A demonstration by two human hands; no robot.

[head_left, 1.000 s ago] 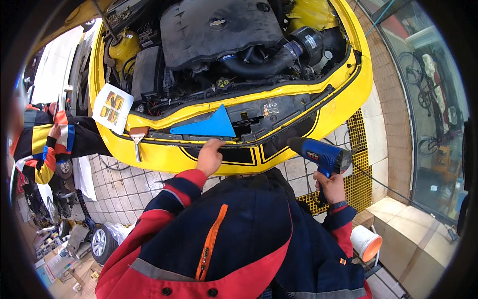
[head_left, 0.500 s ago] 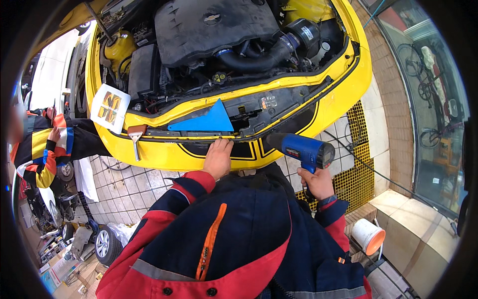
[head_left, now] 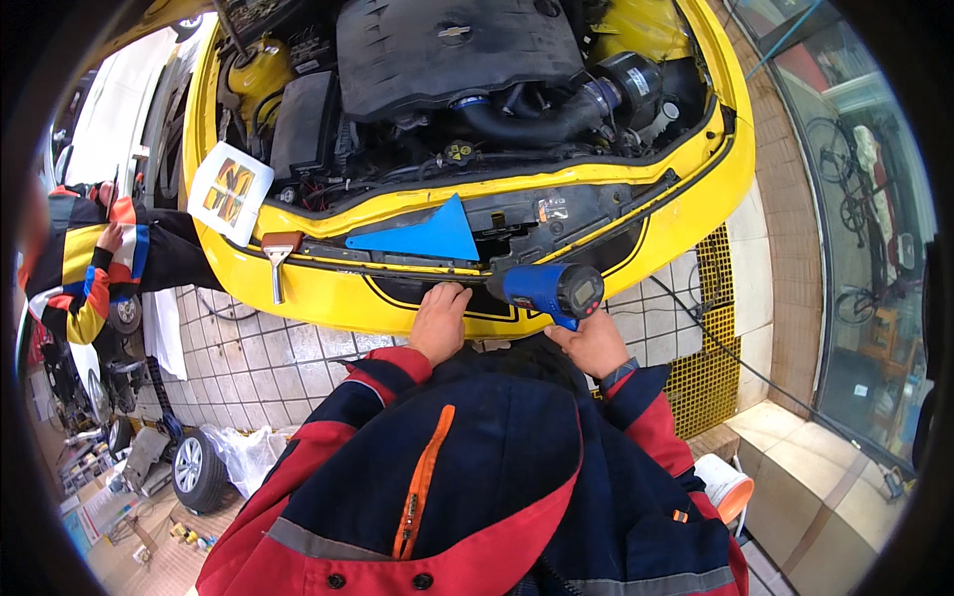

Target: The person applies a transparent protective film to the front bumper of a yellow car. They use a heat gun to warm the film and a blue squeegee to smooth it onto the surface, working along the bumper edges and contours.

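My right hand grips a blue heat gun by its handle. The gun's dark nozzle points left, close over the yellow front bumper of a car. My left hand rests on the bumper with its fingers stretched forward over a black panel, just left of the nozzle. Its fingertips touch the panel's upper edge. Beyond both hands, a blue triangular plastic squeegee lies on the bumper's top. To its left sits a scraper with a brown head and metal handle.
The open engine bay holds a black engine cover. A white card with yellow pictures lies at the left corner. Another person stands at the left. A wheel and white bucket stand behind. A cable crosses the floor.
My right hand has moved the heat gun left, nearer to my left hand. The view has shifted slightly, and my left hand stays on the bumper.
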